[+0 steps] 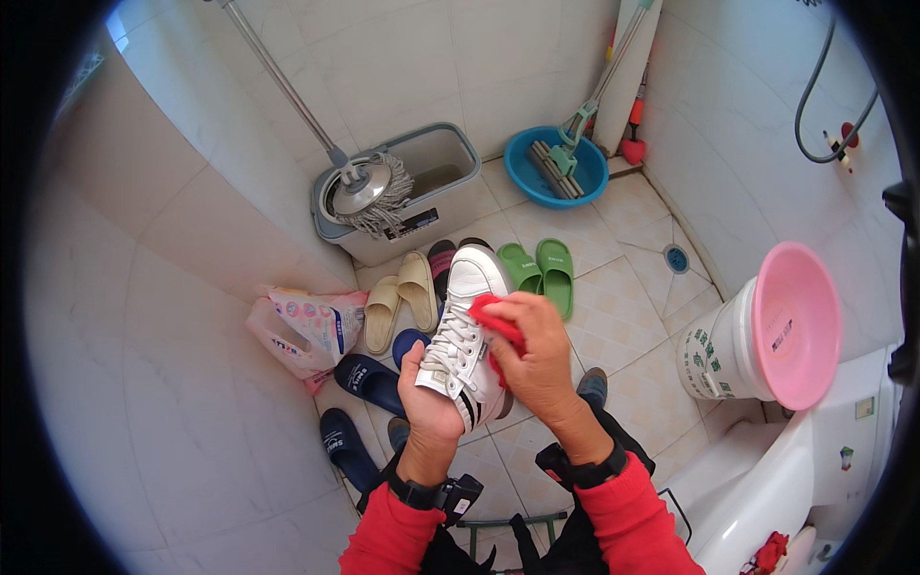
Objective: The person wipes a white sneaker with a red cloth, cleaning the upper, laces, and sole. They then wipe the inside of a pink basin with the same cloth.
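A white lace-up sneaker (460, 338) is held up in front of me, its toe pointing away. My left hand (431, 402) grips it around the heel, with the thumb by the tongue. In my right hand (535, 352) is a bunched red cloth (503, 323), pressed against the right side of the shoe near the laces. The fingers of that hand look slightly blurred. Black stripes show at the sneaker's heel collar. The shoe's sole and far side are mostly hidden.
Cream slippers (399, 298), green slippers (555, 277) and navy slippers (352, 445) lie on the tiled floor. Behind them stand a mop bucket (402, 237) and a blue basin (557, 201) holding a sponge mop. A pink basin (798, 323) leans on a white bucket (708, 359). A plastic bag (309, 330) sits left.
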Motion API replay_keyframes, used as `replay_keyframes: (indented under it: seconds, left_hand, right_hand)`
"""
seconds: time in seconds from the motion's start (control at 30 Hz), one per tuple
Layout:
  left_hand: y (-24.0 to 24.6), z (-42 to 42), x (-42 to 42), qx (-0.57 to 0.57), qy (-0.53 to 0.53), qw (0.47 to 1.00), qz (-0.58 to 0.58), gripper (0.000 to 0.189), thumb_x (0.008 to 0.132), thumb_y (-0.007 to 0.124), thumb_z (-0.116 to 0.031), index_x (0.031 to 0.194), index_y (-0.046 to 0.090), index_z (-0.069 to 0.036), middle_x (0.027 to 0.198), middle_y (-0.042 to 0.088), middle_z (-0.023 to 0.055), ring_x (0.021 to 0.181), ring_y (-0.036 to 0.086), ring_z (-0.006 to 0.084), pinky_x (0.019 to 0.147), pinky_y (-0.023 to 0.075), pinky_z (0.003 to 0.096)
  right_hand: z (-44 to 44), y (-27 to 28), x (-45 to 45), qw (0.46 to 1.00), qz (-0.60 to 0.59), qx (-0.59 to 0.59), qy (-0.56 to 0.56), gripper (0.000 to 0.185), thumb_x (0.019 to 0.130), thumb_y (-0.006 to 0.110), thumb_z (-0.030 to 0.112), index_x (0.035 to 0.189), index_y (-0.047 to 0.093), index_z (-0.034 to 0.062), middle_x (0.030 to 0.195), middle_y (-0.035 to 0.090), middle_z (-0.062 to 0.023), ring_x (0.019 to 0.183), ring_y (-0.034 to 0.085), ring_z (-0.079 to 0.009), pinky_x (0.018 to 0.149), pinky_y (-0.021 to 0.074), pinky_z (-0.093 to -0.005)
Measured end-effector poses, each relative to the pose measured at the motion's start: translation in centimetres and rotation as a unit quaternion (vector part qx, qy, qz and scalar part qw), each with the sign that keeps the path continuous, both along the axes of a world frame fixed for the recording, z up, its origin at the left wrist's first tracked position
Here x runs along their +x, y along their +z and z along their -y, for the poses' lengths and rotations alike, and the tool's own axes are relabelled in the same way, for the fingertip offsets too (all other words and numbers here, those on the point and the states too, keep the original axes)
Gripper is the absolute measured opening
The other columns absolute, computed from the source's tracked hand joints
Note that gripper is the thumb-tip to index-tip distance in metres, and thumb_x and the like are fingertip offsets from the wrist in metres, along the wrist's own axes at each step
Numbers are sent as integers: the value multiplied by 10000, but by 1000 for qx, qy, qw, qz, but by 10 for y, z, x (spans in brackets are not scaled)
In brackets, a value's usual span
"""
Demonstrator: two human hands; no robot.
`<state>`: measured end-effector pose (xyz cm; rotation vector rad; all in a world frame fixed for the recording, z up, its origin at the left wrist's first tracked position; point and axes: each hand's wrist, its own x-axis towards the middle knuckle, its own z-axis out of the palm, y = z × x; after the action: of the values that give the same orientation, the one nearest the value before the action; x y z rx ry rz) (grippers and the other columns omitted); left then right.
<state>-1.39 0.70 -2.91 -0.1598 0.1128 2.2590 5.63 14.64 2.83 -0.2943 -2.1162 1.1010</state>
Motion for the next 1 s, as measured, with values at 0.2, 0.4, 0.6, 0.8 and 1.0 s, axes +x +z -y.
replay_keyframes:
  seconds: [0.2, 0.4, 0.6, 0.8, 1.0]
  left_hand:
    - [-7, 10, -18, -73, 51, 994, -58, 557, 957, 432, -391, 1300, 553, 32, 1271, 627, 182, 1167, 586, 335, 1078, 410, 424]
    - [-5, 13, -15, -54, 62, 995, -57, 508, 987, 408, -318, 1339, 528, 28, 1328, 600, 183, 1210, 570, 323, 1096, 397, 439]
    - [-10, 11, -16, -98, 67, 991, -58, 551, 975, 399, -338, 1352, 505, 48, 1331, 592, 183, 1218, 561, 331, 1095, 394, 436]
    - [-16, 20, -24, -80, 73, 991, -84, 542, 972, 399, -339, 1345, 525, 32, 1344, 596, 161, 1229, 554, 327, 1107, 379, 447]
    - [-19, 11, -17, -69, 35, 996, -53, 559, 976, 386, -333, 1376, 489, 43, 1365, 571, 186, 1238, 547, 334, 1121, 368, 445]
  right_hand:
    - [5, -2, 10, 953, 96, -137, 252, 318, 826, 716, 109, 1140, 672, 123, 1112, 587, -108, 1056, 573, -318, 918, 474, -371]
    - [0, -1, 4, 995, -31, -79, 55, 301, 820, 706, 62, 1113, 656, 109, 1103, 599, -118, 1023, 590, -324, 887, 488, -383]
    - [8, -6, 8, 990, 62, -54, 115, 285, 819, 726, 120, 1092, 645, 117, 1102, 560, -109, 1026, 577, -336, 887, 484, -384]
    - [-6, -8, 12, 975, 34, -119, 182, 312, 840, 699, 100, 1147, 646, 102, 1076, 594, -125, 1028, 608, -337, 894, 494, -382]
    - [5, -13, 8, 994, 92, -43, 46, 284, 854, 677, 149, 1122, 593, 110, 1104, 546, -114, 1044, 572, -341, 861, 503, -433]
